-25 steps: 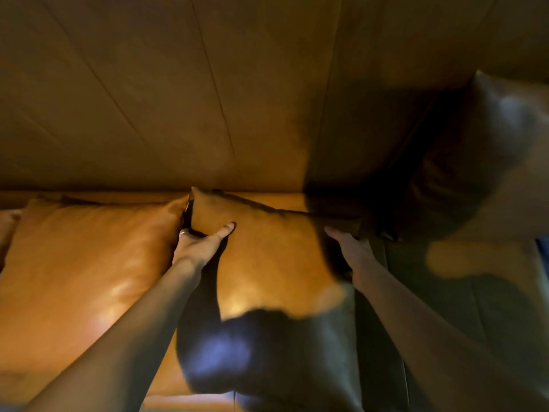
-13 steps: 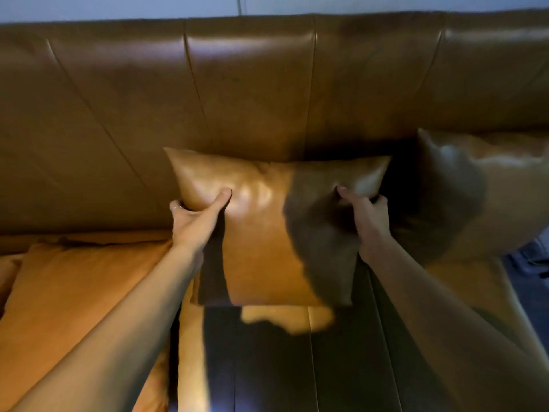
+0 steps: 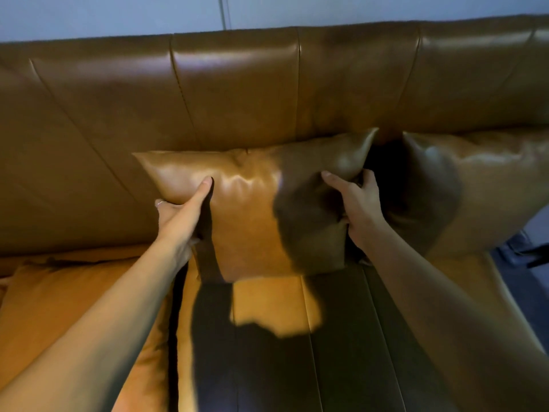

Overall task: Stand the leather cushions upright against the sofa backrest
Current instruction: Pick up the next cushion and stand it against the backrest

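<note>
Against the sofa backrest [image 3: 237, 93], the left hand [image 3: 178, 215] and right hand [image 3: 359, 206] clutch the middle cushion's [image 3: 252, 209] side edges, holding it upright. Right of it, another cushion [image 3: 475, 185] already stands; left, a third cushion [image 3: 74, 292] lies flat, awaiting.

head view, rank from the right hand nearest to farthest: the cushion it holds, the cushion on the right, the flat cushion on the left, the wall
1. Held cushion: in the right hand grip, centre.
2. Right cushion: just beyond its fingers, upright against the backrest.
3. Flat cushion: far left, lying on the seat.
4. Wall: behind the backrest.
</note>
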Motion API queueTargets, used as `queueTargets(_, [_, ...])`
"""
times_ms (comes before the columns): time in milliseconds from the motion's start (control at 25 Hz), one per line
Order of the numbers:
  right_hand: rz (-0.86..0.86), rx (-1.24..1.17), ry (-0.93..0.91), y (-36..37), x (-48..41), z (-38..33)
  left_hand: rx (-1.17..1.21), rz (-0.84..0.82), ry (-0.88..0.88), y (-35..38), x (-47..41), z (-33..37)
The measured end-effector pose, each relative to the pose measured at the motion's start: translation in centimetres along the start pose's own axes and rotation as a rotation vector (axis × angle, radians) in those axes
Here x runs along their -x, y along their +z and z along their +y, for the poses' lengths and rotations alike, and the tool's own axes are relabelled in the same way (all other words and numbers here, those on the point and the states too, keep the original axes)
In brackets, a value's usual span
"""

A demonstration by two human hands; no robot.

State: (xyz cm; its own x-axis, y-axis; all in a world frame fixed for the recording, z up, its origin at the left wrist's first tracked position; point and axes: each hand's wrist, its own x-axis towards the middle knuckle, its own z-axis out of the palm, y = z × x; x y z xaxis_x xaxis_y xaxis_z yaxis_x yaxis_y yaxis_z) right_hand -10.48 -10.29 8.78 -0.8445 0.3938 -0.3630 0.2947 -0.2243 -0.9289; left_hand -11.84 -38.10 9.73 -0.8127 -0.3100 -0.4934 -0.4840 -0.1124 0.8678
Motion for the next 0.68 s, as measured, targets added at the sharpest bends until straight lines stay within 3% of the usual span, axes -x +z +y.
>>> queueTargets(320, [-0.096, 0.065, 0.066, -0.1, -1.8, -0.9, 0.017, 0.003, -0.023, 0.9, -0.8, -0.1])
queueTargets(680, [-0.032, 0.117, 0.026, -0.5, -2.9, 0.6, -0.048, 0.022, -0.022, 2.2, -1.7, -0.3])
